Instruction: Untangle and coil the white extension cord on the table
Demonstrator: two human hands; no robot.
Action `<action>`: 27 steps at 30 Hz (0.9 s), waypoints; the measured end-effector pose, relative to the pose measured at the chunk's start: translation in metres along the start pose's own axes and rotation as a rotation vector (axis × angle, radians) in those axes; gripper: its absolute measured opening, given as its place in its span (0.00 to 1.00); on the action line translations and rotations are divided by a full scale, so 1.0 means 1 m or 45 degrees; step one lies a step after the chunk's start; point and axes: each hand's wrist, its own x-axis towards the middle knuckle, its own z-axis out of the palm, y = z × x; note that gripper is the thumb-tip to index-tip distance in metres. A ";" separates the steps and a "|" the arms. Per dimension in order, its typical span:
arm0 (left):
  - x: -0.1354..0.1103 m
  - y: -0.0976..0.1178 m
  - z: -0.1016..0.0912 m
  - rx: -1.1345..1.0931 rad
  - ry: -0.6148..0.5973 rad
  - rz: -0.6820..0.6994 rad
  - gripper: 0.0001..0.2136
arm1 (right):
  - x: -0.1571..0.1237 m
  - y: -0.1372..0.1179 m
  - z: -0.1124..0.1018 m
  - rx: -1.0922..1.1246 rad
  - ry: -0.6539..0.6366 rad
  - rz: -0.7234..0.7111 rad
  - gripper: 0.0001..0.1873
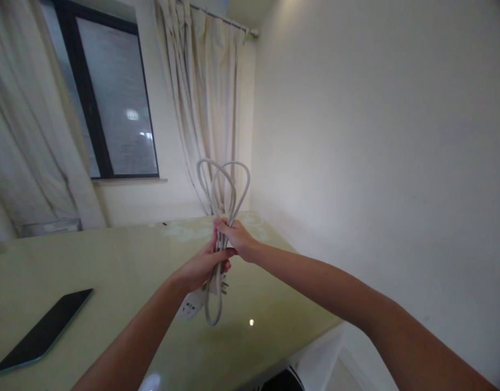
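Both my hands hold a bundled white power cord (223, 184) upright above the pale green table (111, 260). My right hand (237, 238) is closed round the middle of the bundle, with loops rising above it. My left hand (203, 267) grips the cord just below, fingers wrapped round it. A lower loop, the metal plug (224, 284) and the white socket strip (191, 307) hang under my left hand, close over the tabletop.
A dark phone or tablet (44, 330) lies flat at the table's left front. Behind the table are a dark-framed window (111, 108) and cream curtains (205, 98). A plain white wall (376, 163) stands to the right. The table's right edge drops off near a dark object (282, 380).
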 end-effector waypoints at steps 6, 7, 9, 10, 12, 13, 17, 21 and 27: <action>-0.012 0.003 0.006 0.004 -0.099 0.002 0.18 | 0.005 -0.015 0.000 0.152 0.219 0.009 0.22; -0.015 0.004 0.007 -0.035 -0.140 -0.023 0.18 | 0.006 -0.022 0.000 0.202 0.228 0.005 0.21; -0.022 0.006 0.008 -0.113 -0.213 -0.054 0.18 | 0.006 -0.037 -0.002 0.383 0.199 -0.008 0.19; -0.024 0.006 0.009 -0.140 -0.251 -0.067 0.18 | 0.006 -0.045 -0.002 0.492 0.168 -0.022 0.18; -0.029 0.004 0.010 -0.169 -0.304 -0.095 0.18 | 0.005 -0.056 -0.003 0.683 0.122 -0.043 0.14; -0.030 0.003 0.011 -0.183 -0.310 -0.109 0.18 | 0.004 -0.060 -0.004 0.752 0.118 -0.049 0.13; -0.032 -0.003 0.014 -0.171 -0.230 -0.155 0.18 | 0.005 -0.064 -0.008 0.929 0.187 -0.054 0.10; -0.034 -0.008 0.012 0.107 -0.185 -0.059 0.17 | 0.011 -0.054 -0.013 0.847 0.418 -0.022 0.18; -0.036 -0.016 0.007 0.255 -0.278 0.024 0.26 | 0.017 -0.041 -0.033 0.760 0.657 0.009 0.23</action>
